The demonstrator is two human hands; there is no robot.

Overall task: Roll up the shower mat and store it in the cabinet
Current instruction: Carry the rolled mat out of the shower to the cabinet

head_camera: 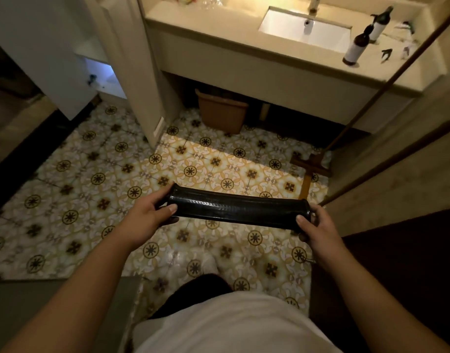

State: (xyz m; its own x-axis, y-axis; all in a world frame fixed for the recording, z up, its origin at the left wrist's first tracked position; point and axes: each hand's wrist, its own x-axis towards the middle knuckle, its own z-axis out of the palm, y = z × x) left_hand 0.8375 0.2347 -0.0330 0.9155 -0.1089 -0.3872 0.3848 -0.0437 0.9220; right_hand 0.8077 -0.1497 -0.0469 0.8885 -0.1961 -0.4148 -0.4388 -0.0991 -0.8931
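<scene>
The black shower mat (238,208) is rolled into a tight tube and held level above the patterned floor, in front of my body. My left hand (150,212) grips its left end, thumb on top. My right hand (314,224) grips its right end the same way. A tall white cabinet (101,59) stands at the upper left with its door (40,52) swung open, showing a lit lower shelf with a small dark object on it.
A vanity counter (219,24) with a white sink (305,29) and two dark bottles (356,45) runs across the top. Under it sits a brown bin (221,110). A wooden-handled mop (313,165) leans at the right by a wall.
</scene>
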